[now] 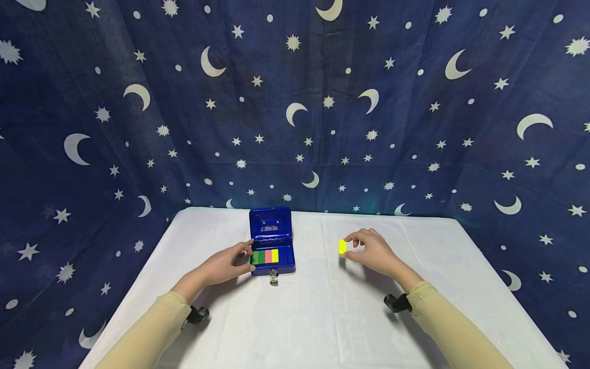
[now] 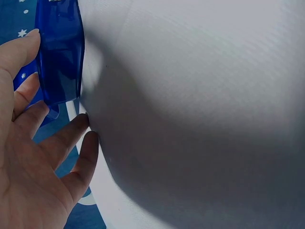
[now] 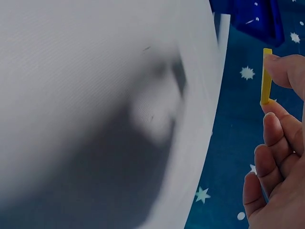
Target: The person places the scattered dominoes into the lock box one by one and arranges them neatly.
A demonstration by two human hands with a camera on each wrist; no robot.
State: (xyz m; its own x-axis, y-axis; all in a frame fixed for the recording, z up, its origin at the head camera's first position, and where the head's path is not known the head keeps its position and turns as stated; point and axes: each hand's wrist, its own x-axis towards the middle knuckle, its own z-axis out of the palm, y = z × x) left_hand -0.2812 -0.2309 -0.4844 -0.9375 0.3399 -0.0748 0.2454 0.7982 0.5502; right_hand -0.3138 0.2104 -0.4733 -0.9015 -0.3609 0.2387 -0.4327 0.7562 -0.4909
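A small blue metal cash box (image 1: 286, 261) stands with its lid (image 1: 270, 225) raised toward the back. Inside lies a row of coloured blocks (image 1: 265, 257), green, pink and yellow, side by side. My left hand (image 1: 226, 265) is at the box's left side, its spread thumb and fingertips touching near the rim and corners. In the left wrist view, the box's wall (image 2: 62, 57) shows beside the thumb. To the right of the box, my right hand (image 1: 374, 252) pinches a flat yellow block (image 1: 342, 247) upright between thumb and fingers, above the table; its thin edge faces the right wrist view.
The box and hands are over a white-covered table (image 1: 304, 318). A silver latch (image 1: 274, 278) hangs at the box's front. Behind and around the table hangs a dark blue cloth (image 1: 258, 123) with moons and stars. A black wrist mount (image 1: 397, 303) projects below the right cuff.
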